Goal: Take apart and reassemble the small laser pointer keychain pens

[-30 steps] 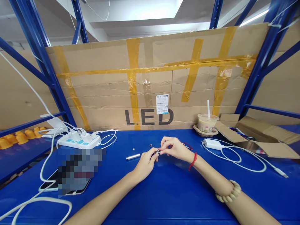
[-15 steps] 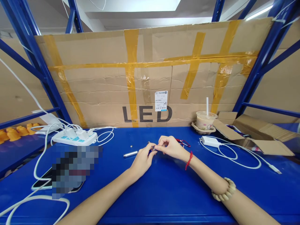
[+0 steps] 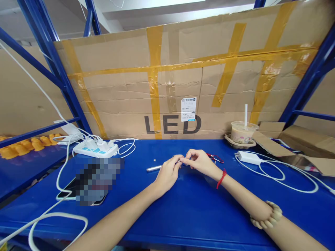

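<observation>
Fingertips of both hands meet above the blue tabletop. My left hand is closed, its fingers pinched around something small that I cannot make out. My right hand is also closed, thumb and forefinger pinched beside the left fingertips, with the item between them mostly hidden. A silver metal tube lies just left of my left hand. Behind it is a tiny round metal piece. A red-handled tool lies behind my right hand, partly covered by it.
At the left are a white power strip with plugs and cables, and dark phones. On the right stand a drink cup in a carton holder, a white adapter with cable, and an open cardboard box.
The camera view has shifted, so the scene appears farther right. Both hands stay together, with the fingers in a slightly different pinch.
</observation>
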Motion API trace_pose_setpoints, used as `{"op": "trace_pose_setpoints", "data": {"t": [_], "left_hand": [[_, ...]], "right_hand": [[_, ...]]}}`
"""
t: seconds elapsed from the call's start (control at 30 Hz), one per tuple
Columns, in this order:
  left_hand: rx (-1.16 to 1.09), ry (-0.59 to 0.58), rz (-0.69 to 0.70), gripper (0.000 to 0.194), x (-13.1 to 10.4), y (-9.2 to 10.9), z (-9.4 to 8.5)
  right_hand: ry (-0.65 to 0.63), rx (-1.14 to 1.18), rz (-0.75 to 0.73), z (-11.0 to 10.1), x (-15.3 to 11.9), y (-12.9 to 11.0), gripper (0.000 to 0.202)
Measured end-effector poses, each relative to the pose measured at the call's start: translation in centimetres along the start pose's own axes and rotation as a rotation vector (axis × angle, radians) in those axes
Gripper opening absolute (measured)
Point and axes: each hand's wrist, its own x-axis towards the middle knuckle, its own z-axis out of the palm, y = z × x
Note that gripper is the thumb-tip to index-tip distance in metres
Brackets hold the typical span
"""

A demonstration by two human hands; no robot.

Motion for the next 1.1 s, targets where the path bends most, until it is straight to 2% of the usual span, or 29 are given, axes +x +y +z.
{"op": "trace_pose_setpoints", "data": {"t": [0.13, 0.33, 0.53, 0.87, 1.1], "left_hand": [[0.0, 0.025, -0.061, 0.021, 0.0, -0.1, 0.1], [0.0, 0.005, -0.067, 0.023, 0.1, -0.1, 0.0], [-0.006, -0.027, -0.008, 0.024, 0.1, 0.0, -0.1], [0.108, -0.181, -0.016, 0.024, -0.6, -0.1, -0.6], [0.174, -0.187, 0.02, 0.023, -0.8, -0.3, -0.8]], "right_hand": [[0.051, -0.027, -0.081, -0.3, 0.1, -0.4, 0.031], [-0.031, 0.067, -0.16, -1.1, 0.2, -0.7, 0.028], [-0.079, 0.089, -0.17, -1.6, 0.3, -0.5, 0.022], [-0.204, 0.051, -0.187, -1.2, 0.0, -0.3, 0.032], [-0.199, -0.029, -0.237, -0.9, -0.1, -0.4, 0.034]]}}
